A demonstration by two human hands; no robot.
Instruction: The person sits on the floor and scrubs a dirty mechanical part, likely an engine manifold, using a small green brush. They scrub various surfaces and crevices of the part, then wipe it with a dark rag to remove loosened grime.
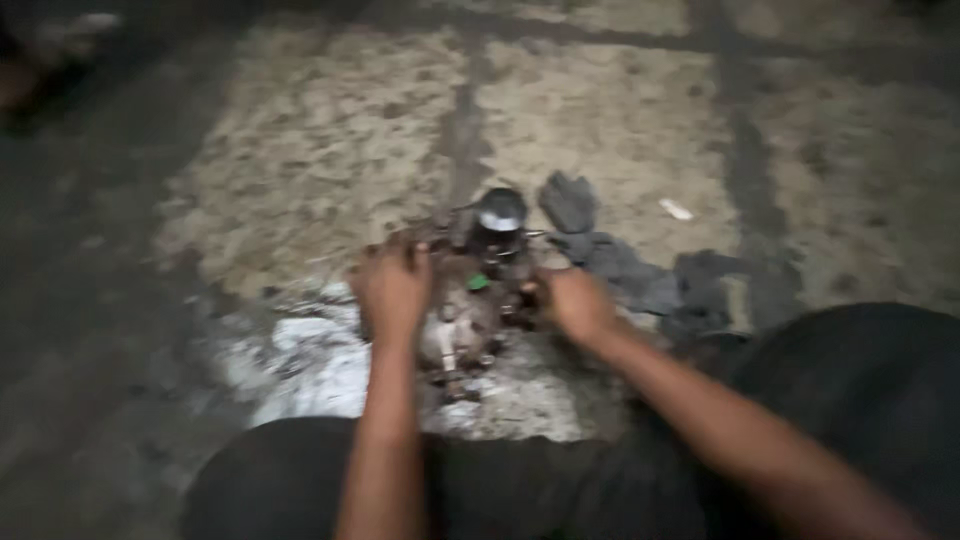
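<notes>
You are crouched over a greasy metal part [470, 320] that sits on the stone floor [330, 150] between your knees, partly over a crumpled white sheet [300, 365]. The frame is motion-blurred, so fine detail is lost.

Left hand [392, 290]: laid against the left flank of the part, fingers curled down over its upper edge. It looks like a bracing hold; whether the fingers close fully around anything, I cannot tell.

Right hand [575, 303]: pressed against the right flank, fingers bent inward toward the middle. Grip state also not readable through the blur.

Judgement on the hold: with one hand on each side, you pin the part so it cannot roll or slide on the floor. The white sheet under it probably keeps grime off the stone.

Orientation: the long axis of the part runs away from you, roughly bottom to top of the view. The far end carries a round shiny cap [500, 210] that faces up and away; the near end points back at your lap. A small green spot [478, 283] shows near the middle.

Dark rags [620, 265] lie just beside your right hand, one [568, 200] further off. A small pale scrap [676, 209] lies well apart on the floor.
</notes>
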